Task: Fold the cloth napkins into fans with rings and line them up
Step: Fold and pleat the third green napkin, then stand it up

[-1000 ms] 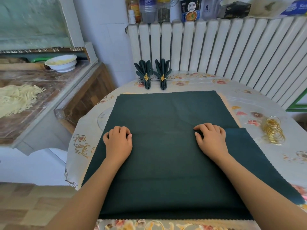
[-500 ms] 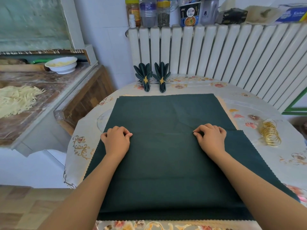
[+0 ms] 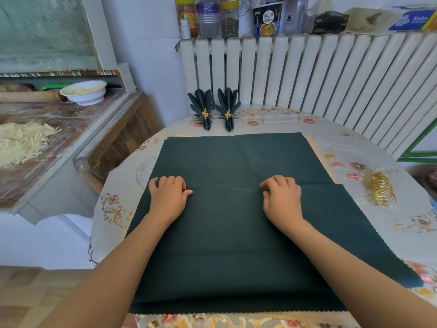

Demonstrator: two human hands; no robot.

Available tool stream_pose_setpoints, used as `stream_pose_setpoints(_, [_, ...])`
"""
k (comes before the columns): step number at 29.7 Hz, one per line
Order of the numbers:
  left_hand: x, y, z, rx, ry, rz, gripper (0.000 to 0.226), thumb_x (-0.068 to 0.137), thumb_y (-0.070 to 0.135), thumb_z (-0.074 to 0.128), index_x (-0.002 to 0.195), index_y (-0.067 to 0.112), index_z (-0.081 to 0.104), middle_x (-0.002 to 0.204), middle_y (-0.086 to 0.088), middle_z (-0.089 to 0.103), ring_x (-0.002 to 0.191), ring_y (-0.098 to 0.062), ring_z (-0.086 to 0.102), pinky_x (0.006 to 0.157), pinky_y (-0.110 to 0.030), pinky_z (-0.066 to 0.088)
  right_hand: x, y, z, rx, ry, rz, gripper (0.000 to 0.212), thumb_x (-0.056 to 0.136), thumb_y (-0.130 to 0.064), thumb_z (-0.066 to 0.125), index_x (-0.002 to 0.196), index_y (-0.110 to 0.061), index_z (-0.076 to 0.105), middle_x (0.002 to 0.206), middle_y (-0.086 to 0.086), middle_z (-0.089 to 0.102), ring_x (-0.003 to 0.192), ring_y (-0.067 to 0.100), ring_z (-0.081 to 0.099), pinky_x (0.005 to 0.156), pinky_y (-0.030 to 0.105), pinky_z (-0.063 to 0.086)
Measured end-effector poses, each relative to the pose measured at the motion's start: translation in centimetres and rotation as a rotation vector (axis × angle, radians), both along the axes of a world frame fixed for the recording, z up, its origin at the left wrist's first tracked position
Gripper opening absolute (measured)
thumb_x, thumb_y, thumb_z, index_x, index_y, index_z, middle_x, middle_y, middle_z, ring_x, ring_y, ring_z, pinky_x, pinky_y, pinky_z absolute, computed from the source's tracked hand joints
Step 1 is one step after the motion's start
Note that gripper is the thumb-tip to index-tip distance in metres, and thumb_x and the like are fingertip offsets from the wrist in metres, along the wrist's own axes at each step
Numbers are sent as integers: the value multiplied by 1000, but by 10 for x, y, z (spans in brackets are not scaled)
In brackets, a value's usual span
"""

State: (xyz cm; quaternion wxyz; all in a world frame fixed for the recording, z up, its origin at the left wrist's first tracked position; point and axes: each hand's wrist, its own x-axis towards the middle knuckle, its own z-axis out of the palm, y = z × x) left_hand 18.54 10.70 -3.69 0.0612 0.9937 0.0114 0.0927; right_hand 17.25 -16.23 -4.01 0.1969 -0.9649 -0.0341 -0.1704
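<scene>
A dark green cloth napkin (image 3: 233, 159) lies spread flat on the round table (image 3: 359, 147). My left hand (image 3: 168, 197) and my right hand (image 3: 282, 200) sit on its middle, about a forearm apart, fingers curled and pinching the fabric along one line. A second green cloth (image 3: 359, 228) sticks out to the right under my right arm. Two finished fan napkins (image 3: 205, 109) (image 3: 228, 108), each in a gold ring, stand side by side at the table's far edge. A pile of loose gold rings (image 3: 380, 188) lies to the right of the cloth.
A white radiator (image 3: 307, 72) stands behind the table, with jars, a noodle cup and boxes (image 3: 267, 18) on top. To the left, a counter (image 3: 56, 138) carries cut noodles (image 3: 23, 140) and a white bowl (image 3: 83, 92). The table's left edge drops to the floor.
Both hands stay at the same spots on the napkin, fingers still curled into the fabric. My left thumb now points out to the right. The view has tilted slightly.
</scene>
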Motion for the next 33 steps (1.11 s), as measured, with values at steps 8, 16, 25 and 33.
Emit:
stream_pose_setpoints(8, [-7,12,29,139,167,-35,34,96,51,39,106,22,54,104,3,60,102,-20,54,97,-38,28,-37,41,-2,80,152,323,30,93,-34,52,122,-29,61,110,-4,52,102,17,40,92,22,31])
stream_pose_setpoints(16, [-61,2,70,-165,208,-13,21,90,19,56,110,25,56,106,1,60,93,-19,57,82,-33,47,-52,48,19,227,348,294,32,95,-27,51,127,-28,56,110,-6,56,107,15,45,96,25,35])
stream_pose_setpoints(25, [-158,-67,67,-494,192,-207,34,79,25,73,110,28,60,89,13,58,86,-9,57,66,-18,40,-138,48,32,920,407,167,24,97,-24,46,104,-34,68,87,-4,70,64,13,66,53,15,39])
stream_pose_setpoints(33, [-169,-63,55,-700,242,-200,16,91,28,61,106,25,67,100,9,68,94,-5,62,85,-21,47,-154,22,29,662,437,57,9,84,-27,69,86,-22,75,77,-15,68,77,-2,61,63,11,42])
